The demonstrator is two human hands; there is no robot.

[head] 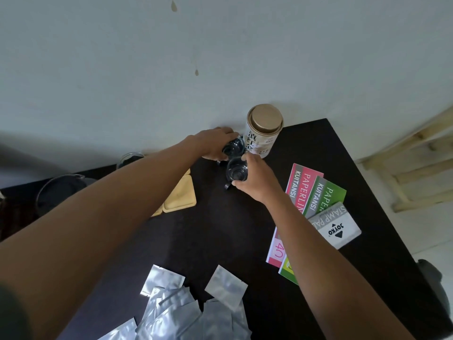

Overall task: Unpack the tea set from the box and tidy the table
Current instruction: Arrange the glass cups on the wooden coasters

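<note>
My left hand [212, 143] grips a small clear glass cup [233, 147] at the far edge of the dark table [220, 236], close to the wall. My right hand [255, 180] holds a second glass cup [236, 171] just in front of the first; a dark handle [227, 186] sticks out below it. Both cups are right next to a white tea tin with a gold lid [263, 130]. Two pale wooden trays [180, 197] lie left of the cups, partly hidden by my left forearm.
Several silver foil sachets [186, 307] are scattered at the near edge. Pink and green receipt books [308, 200] and a grey stamp pad box [335, 225] lie on the right. A glass pot [61, 190] and a glass jar [128, 159] stand at the left, by the wall.
</note>
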